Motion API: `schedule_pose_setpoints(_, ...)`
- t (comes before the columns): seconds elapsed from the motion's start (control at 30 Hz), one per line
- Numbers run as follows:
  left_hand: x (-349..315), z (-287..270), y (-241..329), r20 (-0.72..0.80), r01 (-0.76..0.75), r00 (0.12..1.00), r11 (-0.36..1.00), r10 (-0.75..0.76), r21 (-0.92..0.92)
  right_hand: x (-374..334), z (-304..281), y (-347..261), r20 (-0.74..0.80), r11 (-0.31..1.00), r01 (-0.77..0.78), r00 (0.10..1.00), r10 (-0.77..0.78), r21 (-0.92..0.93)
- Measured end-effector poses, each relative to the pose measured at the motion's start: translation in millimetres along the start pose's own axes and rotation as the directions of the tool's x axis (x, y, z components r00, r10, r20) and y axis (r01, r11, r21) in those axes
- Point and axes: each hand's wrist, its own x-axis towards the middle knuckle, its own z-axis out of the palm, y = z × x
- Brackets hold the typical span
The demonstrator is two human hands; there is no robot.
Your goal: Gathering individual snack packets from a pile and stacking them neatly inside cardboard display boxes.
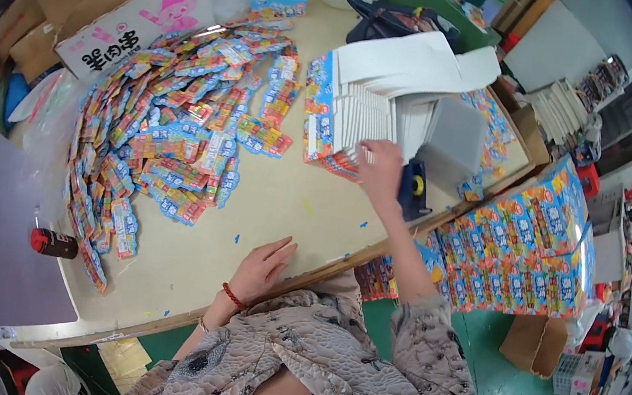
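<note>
My left hand [263,268] lies near the front edge of the table, fingers stretched out, holding nothing. My right hand [380,173] is at the near end of a fanned stack of folded white cards [365,115] with colourful printed edges. Its fingers are bent and closed at the edge of one card; the exact grip is partly hidden. Larger white sheets [408,61] lie over the far part of the stack. Close beside my right hand stand a dark blue tape dispenser [414,191] with a yellow roll and a translucent plastic box [453,140].
A big heap of small colourful snack packets [172,129] covers the table's left side, before a cardboard box [143,16]. A jar with a red lid [53,243] stands at far left. Rows of printed display packs [512,241] sit beyond the table's right edge.
</note>
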Motion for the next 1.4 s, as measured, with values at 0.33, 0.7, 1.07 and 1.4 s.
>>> schedule_pose_setpoints(0.33,-24,-15,-11,-0.186,0.117,0.974,0.990,-0.130,-0.080,41,125,-34,0.118,0.914,0.011,0.992,0.041,-0.406)
schedule_pose_setpoints(0.7,51,-53,-67,-0.151,0.172,0.612,0.317,-0.776,-0.933,-125,18,-147,0.542,0.671,0.742,0.565,-0.623,-0.003)
schedule_pose_setpoints(1.07,25,-41,-72,-0.228,0.331,0.528,0.445,-0.818,-0.832,-78,39,-141,0.492,0.891,-0.105,0.859,-0.142,0.441)
schedule_pose_setpoints(1.4,-18,-75,-65,-0.171,0.630,0.695,0.706,-0.699,-0.325,-12,16,-43,0.555,0.999,-0.050,0.831,0.039,0.005)
